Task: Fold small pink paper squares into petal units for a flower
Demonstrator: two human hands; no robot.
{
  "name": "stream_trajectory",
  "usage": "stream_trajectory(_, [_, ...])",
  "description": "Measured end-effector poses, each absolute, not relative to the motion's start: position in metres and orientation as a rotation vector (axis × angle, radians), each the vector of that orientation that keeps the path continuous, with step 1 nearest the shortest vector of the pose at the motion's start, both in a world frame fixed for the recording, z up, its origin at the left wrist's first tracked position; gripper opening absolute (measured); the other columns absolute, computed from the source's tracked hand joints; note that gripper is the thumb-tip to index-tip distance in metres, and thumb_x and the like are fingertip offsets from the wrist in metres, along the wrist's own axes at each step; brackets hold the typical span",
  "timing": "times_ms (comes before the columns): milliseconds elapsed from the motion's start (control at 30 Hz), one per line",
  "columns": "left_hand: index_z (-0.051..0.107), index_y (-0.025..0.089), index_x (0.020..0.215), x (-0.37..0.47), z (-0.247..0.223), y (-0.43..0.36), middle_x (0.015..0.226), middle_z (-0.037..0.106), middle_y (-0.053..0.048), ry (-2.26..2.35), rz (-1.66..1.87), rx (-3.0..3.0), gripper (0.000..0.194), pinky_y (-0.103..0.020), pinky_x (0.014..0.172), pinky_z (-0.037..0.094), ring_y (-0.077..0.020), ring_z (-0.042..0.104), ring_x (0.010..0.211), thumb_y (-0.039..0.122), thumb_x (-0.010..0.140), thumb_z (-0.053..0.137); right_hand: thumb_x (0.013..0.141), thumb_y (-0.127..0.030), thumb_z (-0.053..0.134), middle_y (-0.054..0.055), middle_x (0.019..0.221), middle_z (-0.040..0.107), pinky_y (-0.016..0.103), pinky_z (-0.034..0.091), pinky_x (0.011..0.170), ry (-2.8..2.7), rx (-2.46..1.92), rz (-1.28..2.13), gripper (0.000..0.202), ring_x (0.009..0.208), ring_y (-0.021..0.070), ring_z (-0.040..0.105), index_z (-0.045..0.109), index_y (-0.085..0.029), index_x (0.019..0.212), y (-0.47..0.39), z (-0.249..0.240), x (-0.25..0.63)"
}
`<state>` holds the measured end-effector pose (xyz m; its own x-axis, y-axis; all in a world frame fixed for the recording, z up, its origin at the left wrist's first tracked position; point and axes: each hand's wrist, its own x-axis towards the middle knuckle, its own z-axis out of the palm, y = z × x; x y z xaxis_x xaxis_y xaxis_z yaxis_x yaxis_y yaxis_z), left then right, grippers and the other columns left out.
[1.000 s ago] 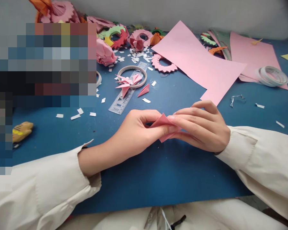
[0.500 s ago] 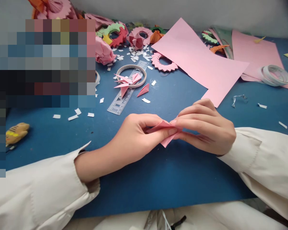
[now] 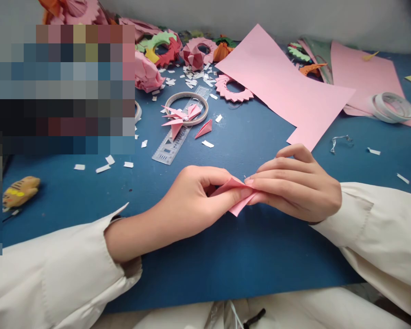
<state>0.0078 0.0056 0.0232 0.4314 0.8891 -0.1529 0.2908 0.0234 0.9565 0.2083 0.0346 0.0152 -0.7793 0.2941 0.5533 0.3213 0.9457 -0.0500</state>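
Note:
A small piece of folded pink paper [image 3: 239, 208] is held between my two hands above the blue table. My left hand [image 3: 205, 194] pinches it with the thumb on the near face and the fingers behind. The thumb and fingertips of my right hand [image 3: 297, 185] close on its right corner. Part of the paper is hidden behind my fingers. Beyond my hands, a folded pink paper flower [image 3: 181, 118] rests on a roll of tape [image 3: 205, 114] and a clear ruler [image 3: 164, 153]. A pink folded petal [image 3: 204, 129] lies beside them.
Large pink sheets [image 3: 277, 77] lie behind my right hand, with a white tape roll [image 3: 393, 108] at the right. White paper scraps [image 3: 103, 168] are scattered about. Paper rings [image 3: 233, 88] and crumpled pink paper [image 3: 147, 73] line the back. A tan toy [image 3: 22, 192] sits at the left.
Both hands have lowered slightly with the pink paper still pinched between them. My right hand has shifted a little to the right. The things on the table have stayed in place.

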Motion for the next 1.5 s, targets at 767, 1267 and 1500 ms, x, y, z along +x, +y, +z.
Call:
stream_trajectory(767, [0.058,0.015,0.054,0.007,0.026,0.006,0.058,0.056,0.002,1.041,0.677,1.537,0.031,-0.017,0.052,0.037,-0.0075,0.047,0.055,0.024,0.083,0.054,0.084,-0.016,0.060,0.002,0.072,0.069,0.027,0.049,0.063,-2.364,-0.498,0.188,0.004,0.066,0.0123,0.064,0.061,-0.018,0.088,0.031,0.008,0.204])
stream_trajectory(1267, [0.064,0.014,0.064,0.007,0.024,0.006,0.058,0.055,0.002,1.100,0.662,1.534,0.025,-0.017,0.048,0.036,-0.0079,0.044,0.054,0.030,0.082,0.056,0.087,-0.019,0.055,0.002,0.067,0.064,0.026,0.049,0.059,-2.386,-0.487,0.081,0.004,0.063,0.0128,0.059,0.057,-0.017,0.084,0.035,0.006,0.206])
stream_trajectory(1500, [0.065,0.014,0.066,0.008,0.025,0.006,0.061,0.056,0.002,1.118,0.690,1.516,0.021,-0.018,0.053,0.038,-0.0085,0.047,0.057,0.026,0.082,0.056,0.085,-0.012,0.054,0.004,0.074,0.066,0.026,0.053,0.064,-2.360,-0.502,0.198,0.008,0.069,0.0130,0.061,0.059,-0.017,0.088,0.034,0.004,0.205])
